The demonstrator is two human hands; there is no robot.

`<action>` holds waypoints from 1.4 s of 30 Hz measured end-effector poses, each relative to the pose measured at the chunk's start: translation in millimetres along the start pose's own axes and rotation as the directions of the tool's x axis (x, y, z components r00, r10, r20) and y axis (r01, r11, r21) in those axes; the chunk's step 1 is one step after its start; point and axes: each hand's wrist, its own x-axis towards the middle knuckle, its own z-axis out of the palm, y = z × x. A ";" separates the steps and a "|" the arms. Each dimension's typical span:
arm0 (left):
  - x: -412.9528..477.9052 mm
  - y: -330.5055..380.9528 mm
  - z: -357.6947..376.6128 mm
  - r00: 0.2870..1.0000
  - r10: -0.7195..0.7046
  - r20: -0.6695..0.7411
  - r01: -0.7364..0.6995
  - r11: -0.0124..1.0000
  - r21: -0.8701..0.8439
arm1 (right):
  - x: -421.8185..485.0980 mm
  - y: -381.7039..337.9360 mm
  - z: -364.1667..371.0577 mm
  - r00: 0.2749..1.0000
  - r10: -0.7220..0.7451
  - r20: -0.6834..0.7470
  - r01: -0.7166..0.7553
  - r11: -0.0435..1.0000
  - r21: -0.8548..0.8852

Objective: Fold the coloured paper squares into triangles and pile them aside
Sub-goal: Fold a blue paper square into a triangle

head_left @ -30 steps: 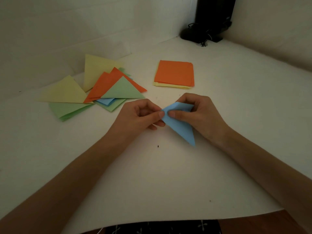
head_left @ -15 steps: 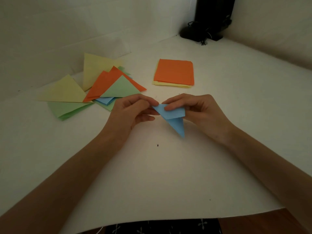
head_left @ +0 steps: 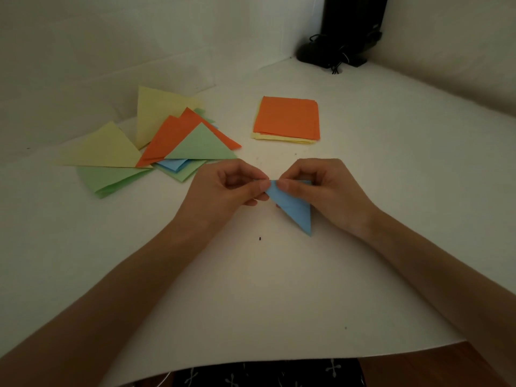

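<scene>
step: both hands pinching the folded blue triangle [head_left: 293,208], left hand [head_left: 226,188] at its left corner, right hand [head_left: 321,188] beside | next: likely carrying it left onto triangle pile [head_left: 156,152]

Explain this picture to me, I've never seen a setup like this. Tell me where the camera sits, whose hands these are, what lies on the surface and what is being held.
There is no machine here. A person works with two bare hands, and the one picture comes from a camera worn on the head, looking forward and down. The left hand and the right hand both pinch the top corner of a folded blue paper, whose long point aims back toward the person. On the white surface, a loose pile of folded triangles in yellow, orange, green and blue lies to the left. Behind the hands sits a neat stack of squares, orange on top and yellow beneath. A black object stands in the far corner.
</scene>
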 end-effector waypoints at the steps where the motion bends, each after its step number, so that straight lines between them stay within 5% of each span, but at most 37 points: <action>1: 1.5 -0.1 -1.8 1.000 -0.013 -0.024 0.012 1.000 -0.018 | 1.1 0.4 -2.3 0.999 0.016 -0.037 -0.014 0.999 0.030; 5: 4.1 1.8 -5.0 0.996 -0.046 -0.082 0.038 0.995 -0.090 | 2.8 -2.3 -7.8 0.990 0.061 -0.126 -0.042 0.989 0.144; 8: 2.2 3.6 -0.6 0.991 -0.030 -0.127 0.015 0.993 -0.115 | 1.9 -4.8 -4.2 0.990 0.126 -0.065 -0.101 0.949 0.298; 11: 0.4 4.6 5.8 0.989 0.012 -0.150 -0.029 0.994 -0.110 | 1.3 -5.1 1.1 0.995 0.091 0.033 -0.097 0.966 0.239; 17: 1.4 0.5 6.6 0.981 -0.015 -0.193 -0.008 0.993 -0.119 | 4.1 -0.9 -5.0 0.993 0.115 -0.022 -0.106 0.960 0.259; 22: 3.0 -0.1 1.1 0.991 0.064 -0.115 -0.059 0.997 0.046 | 4.3 0.6 -8.9 0.993 0.115 -0.008 -0.107 0.948 0.300; 29: 5.8 0.4 -7.9 0.999 -0.024 -0.043 0.022 0.998 -0.060 | 1.0 -4.2 -18.2 0.990 0.086 0.109 -0.122 0.912 0.391; 42: 0.4 -0.1 -1.7 0.995 0.070 0.073 -0.078 0.990 0.117 | 1.5 -7.0 -8.8 0.987 0.124 -0.098 -0.110 0.984 0.140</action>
